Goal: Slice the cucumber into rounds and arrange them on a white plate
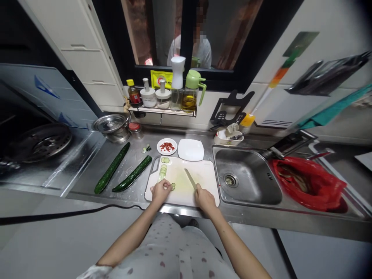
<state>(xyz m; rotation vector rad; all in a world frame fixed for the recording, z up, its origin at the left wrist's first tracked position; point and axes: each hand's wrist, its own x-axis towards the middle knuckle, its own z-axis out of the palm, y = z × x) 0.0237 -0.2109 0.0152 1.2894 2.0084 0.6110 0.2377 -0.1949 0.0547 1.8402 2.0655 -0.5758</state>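
Note:
My right hand (205, 198) is wrapped round the handle of a kitchen knife (190, 178), its blade pointing up and left over the white cutting board (200, 170). On the board's left part, my left hand (161, 192) has thumb and fingertips drawn together at a small green-edged cucumber slice (173, 186). Just beyond that hand, pale cucumber slices (163, 170) lie overlapping in a column along the board's left side. Two whole dark green cucumbers, a longer one (112, 168) and a shorter one (133, 174), rest on the steel counter to the left.
Behind the board stand a plate of chopped red pieces (166, 152) and a white square plate (191, 149). Cucumber ends (147, 148) lie nearby. A sink (247, 178) adjoins on the right, with a red plastic bag (316, 186) beyond. Left are a steel pot (112, 126) and a stove (43, 143).

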